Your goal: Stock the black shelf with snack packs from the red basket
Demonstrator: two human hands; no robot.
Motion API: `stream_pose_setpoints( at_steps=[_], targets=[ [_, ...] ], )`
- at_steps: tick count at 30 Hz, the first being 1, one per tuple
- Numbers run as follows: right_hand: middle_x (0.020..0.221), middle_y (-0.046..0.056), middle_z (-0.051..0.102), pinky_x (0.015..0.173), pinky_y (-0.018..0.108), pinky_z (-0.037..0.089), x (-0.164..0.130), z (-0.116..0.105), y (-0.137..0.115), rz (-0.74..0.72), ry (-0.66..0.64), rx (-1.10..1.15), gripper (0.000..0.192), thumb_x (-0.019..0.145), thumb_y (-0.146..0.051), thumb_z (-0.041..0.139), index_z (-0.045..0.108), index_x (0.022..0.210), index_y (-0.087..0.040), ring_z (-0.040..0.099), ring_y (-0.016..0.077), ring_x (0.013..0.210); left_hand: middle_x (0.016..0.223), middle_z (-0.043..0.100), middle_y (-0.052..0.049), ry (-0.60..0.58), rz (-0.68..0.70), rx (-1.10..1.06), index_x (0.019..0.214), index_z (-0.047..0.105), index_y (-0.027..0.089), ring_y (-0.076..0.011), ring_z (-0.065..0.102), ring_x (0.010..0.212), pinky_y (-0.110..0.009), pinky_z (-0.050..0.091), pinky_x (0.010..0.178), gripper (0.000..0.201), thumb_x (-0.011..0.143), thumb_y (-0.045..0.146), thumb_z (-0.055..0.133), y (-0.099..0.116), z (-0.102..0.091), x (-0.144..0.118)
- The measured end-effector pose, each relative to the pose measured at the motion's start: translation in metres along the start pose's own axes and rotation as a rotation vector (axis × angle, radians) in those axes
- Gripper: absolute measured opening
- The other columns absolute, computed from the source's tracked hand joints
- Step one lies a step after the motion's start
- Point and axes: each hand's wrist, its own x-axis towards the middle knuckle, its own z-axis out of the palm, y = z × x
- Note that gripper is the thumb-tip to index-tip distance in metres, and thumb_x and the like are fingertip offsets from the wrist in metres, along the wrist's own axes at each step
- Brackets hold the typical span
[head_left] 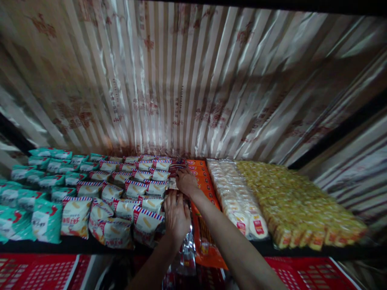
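Observation:
My left hand (177, 215) lies palm down on a narrow row of dark packets, its fingers stretched forward. Farther back on the same row, my right hand (186, 182) rests with its fingers spread over a dark brown-red packet (178, 162). Neither hand shows a grip on anything. Below my left hand, a shiny silver wrapper (189, 249) hangs toward the shelf's front edge. Orange packets (203, 181) lie flat just right of the row, partly behind my right forearm. White snack bags with striped tops (148, 225) stand close on the left.
Teal snack bags (46, 219) fill the shelf's left end. Clear packs of white round crackers (238, 197) and yellow-wrapped snacks (290, 205) stand on the right. A striped foil sheet (181, 80) backs the shelf. Red baskets (39, 272) sit below the dark shelf edge.

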Motion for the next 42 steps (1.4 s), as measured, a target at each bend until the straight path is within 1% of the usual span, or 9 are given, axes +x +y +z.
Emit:
stream_pose_setpoints(
  at_steps=[9,19,24,28,32,36,38,39,42],
  targets=[
    [0.116,0.010,0.062,0.103,0.029,0.027,0.000,0.000,0.002,-0.037,0.048,-0.014,0.033,0.089,-0.024,0.036,0.064,0.106,-0.017,0.049,0.0170,0.114,0.130,0.049,-0.013,-0.030,-0.010,-0.004,0.118,0.054,0.010,-0.0280,0.037,0.126,-0.047,0.032,0.106,0.038,0.083,0.015,0.042,0.000,-0.002,0.002],
    [0.118,0.012,0.060,0.099,0.033,0.032,0.007,-0.004,-0.001,0.047,0.031,-0.007,0.033,0.088,-0.024,0.039,0.064,0.109,-0.016,0.048,0.0215,0.116,0.128,0.050,-0.015,-0.009,0.005,-0.026,0.118,0.053,0.008,-0.0287,0.038,0.125,-0.050,0.034,0.104,0.039,0.081,0.014,0.043,-0.002,0.002,0.009],
    [0.119,0.012,0.060,0.103,0.033,0.029,0.010,-0.001,0.000,0.062,0.042,0.012,0.032,0.087,-0.026,0.042,0.065,0.107,-0.016,0.046,0.0197,0.119,0.127,0.050,-0.015,0.024,0.015,-0.054,0.116,0.054,0.010,-0.0286,0.038,0.125,-0.051,0.035,0.104,0.038,0.079,0.012,0.044,-0.004,0.005,0.009],
    [0.123,0.012,0.057,0.106,0.032,0.028,0.000,-0.003,0.001,0.035,0.160,0.074,0.030,0.085,-0.023,0.045,0.066,0.105,-0.015,0.043,0.0198,0.122,0.128,0.049,-0.019,0.030,0.022,-0.057,0.119,0.051,0.006,-0.0291,0.040,0.124,-0.050,0.036,0.103,0.040,0.080,0.012,0.043,-0.002,0.004,0.010],
    [0.122,0.010,0.059,0.099,0.029,0.038,-0.045,-0.003,0.002,0.098,0.350,0.341,0.034,0.087,-0.024,0.041,0.061,0.113,-0.016,0.052,0.0177,0.113,0.126,0.053,-0.016,0.051,0.119,-0.136,0.116,0.053,0.007,-0.0245,0.043,0.123,-0.046,0.037,0.104,0.037,0.083,0.011,0.038,0.001,-0.018,-0.006],
    [0.110,0.009,0.064,0.089,0.031,0.045,-0.127,0.008,0.008,0.198,0.547,0.624,0.037,0.090,-0.035,0.036,0.057,0.113,-0.016,0.059,0.0176,0.099,0.110,0.062,-0.011,-0.063,0.320,-0.315,0.107,0.057,0.013,-0.0179,0.054,0.110,-0.038,0.044,0.098,0.032,0.084,0.011,0.034,-0.008,-0.044,-0.065],
    [0.100,0.008,0.066,0.083,0.031,0.047,-0.175,0.021,0.009,0.225,0.570,0.714,0.036,0.089,-0.040,0.038,0.058,0.107,-0.016,0.061,0.0177,0.091,0.104,0.064,-0.010,-0.203,0.379,-0.373,0.104,0.059,0.015,-0.0167,0.056,0.105,-0.036,0.045,0.096,0.033,0.083,0.009,0.034,-0.018,-0.049,-0.111],
    [0.093,0.007,0.067,0.079,0.031,0.049,-0.199,0.031,0.008,0.245,0.540,0.750,0.035,0.089,-0.041,0.039,0.060,0.103,-0.016,0.062,0.0175,0.084,0.104,0.064,-0.009,-0.322,0.388,-0.395,0.103,0.060,0.015,-0.0164,0.056,0.104,-0.035,0.046,0.095,0.033,0.082,0.009,0.034,-0.024,-0.049,-0.136],
    [0.076,0.003,0.067,0.069,0.027,0.050,-0.258,0.069,-0.001,0.301,0.324,0.826,0.034,0.089,-0.040,0.038,0.062,0.094,-0.017,0.062,0.0157,0.069,0.114,0.060,-0.010,-0.656,0.219,-0.396,0.102,0.061,0.016,-0.0159,0.059,0.100,-0.030,0.049,0.087,0.033,0.078,0.010,0.039,-0.045,-0.034,-0.201]
  ],
)
